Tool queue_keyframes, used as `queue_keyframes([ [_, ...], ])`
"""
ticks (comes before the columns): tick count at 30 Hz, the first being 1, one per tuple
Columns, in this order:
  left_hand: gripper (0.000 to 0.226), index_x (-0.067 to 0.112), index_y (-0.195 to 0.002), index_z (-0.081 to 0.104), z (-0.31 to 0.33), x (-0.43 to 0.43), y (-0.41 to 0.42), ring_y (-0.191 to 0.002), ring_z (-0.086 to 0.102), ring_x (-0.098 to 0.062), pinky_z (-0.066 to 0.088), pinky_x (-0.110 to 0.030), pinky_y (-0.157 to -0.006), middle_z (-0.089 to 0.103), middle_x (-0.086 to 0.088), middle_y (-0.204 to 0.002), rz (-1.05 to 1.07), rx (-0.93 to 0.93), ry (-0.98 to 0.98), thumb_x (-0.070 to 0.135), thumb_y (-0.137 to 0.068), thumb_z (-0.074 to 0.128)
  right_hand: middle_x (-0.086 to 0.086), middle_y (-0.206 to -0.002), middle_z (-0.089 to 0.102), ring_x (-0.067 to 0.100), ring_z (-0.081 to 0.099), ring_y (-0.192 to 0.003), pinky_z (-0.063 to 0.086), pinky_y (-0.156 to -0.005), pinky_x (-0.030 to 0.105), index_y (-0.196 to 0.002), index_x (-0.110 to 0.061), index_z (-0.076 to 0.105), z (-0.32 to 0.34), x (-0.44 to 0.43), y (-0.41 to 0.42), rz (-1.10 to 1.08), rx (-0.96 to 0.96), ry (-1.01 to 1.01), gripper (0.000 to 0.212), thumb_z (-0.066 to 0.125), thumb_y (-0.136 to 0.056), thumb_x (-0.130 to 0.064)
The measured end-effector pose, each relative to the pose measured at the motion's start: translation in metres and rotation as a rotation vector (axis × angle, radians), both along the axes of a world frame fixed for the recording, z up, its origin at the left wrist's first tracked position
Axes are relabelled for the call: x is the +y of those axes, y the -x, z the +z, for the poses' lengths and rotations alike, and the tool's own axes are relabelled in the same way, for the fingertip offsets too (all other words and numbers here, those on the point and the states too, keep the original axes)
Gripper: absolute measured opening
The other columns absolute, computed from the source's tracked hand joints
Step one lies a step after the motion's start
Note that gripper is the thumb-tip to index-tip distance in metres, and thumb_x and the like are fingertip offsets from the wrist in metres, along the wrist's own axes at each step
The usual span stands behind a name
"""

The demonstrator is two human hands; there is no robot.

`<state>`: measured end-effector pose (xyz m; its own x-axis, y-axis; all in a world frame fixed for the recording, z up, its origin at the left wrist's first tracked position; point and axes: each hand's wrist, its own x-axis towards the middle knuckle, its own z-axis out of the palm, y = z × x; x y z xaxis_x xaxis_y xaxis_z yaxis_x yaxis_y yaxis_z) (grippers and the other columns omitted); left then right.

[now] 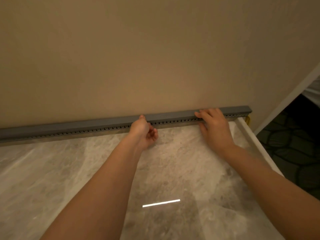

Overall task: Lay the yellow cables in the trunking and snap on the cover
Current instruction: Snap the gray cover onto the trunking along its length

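Observation:
A long grey slotted trunking (86,129) runs along the back of the marble table against the beige wall, with its grey cover (169,116) lying on top. My left hand (144,130) is at the middle, thumb tip on the cover's top, the other fingers curled loosely in front. My right hand (213,124) lies flat over the trunking further right, fingers across the cover and thumb down in front of the slotted side. A short piece of yellow cable (248,120) pokes out below the trunking's right end. The rest of the cables are hidden inside.
The marble table top (86,170) has a white edge (256,144) on the right, beyond which lies dark patterned carpet (294,144). A bright reflected light strip (161,203) shows on the table near me. A white door frame (285,99) slants at right.

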<state>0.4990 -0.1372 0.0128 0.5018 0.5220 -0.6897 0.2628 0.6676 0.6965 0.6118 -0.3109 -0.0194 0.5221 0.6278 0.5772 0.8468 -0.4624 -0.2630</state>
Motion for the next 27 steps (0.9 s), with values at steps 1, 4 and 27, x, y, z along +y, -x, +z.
queue_keyframes([
  [1,0.047,0.011,-0.064,0.035,-0.001,-0.002,0.000,-0.046,0.035,-0.014,0.033,-0.019,-0.035,0.032,-0.001,-0.055,0.003,-0.003,-0.012,0.040,-0.101,0.028,0.020,-0.089,0.065,0.038,0.058,-0.083,0.050,-0.071,0.040,-0.096,0.004,0.067,0.000,0.002,0.003,-0.032,0.008,-0.009,0.027,0.065,-0.071,0.014],
  [4,0.048,0.011,-0.064,0.037,-0.003,-0.006,-0.003,-0.045,0.037,-0.015,0.034,-0.016,-0.033,0.034,-0.002,-0.054,0.029,-0.011,-0.045,0.040,-0.101,0.027,0.020,-0.094,0.067,0.038,0.060,-0.086,0.051,-0.072,0.041,-0.098,0.004,0.068,0.002,0.003,0.007,-0.078,0.018,0.007,0.030,0.062,-0.071,0.016],
  [27,0.055,0.004,-0.075,0.048,-0.003,-0.045,-0.029,-0.050,0.047,-0.021,0.045,-0.021,-0.031,0.053,-0.009,-0.065,0.059,0.173,-0.225,0.048,-0.099,0.024,0.007,-0.144,0.041,0.023,0.036,-0.130,0.029,-0.106,0.030,-0.141,-0.015,0.036,0.015,-0.018,-0.014,0.181,0.137,0.372,0.054,0.047,-0.088,-0.008],
])
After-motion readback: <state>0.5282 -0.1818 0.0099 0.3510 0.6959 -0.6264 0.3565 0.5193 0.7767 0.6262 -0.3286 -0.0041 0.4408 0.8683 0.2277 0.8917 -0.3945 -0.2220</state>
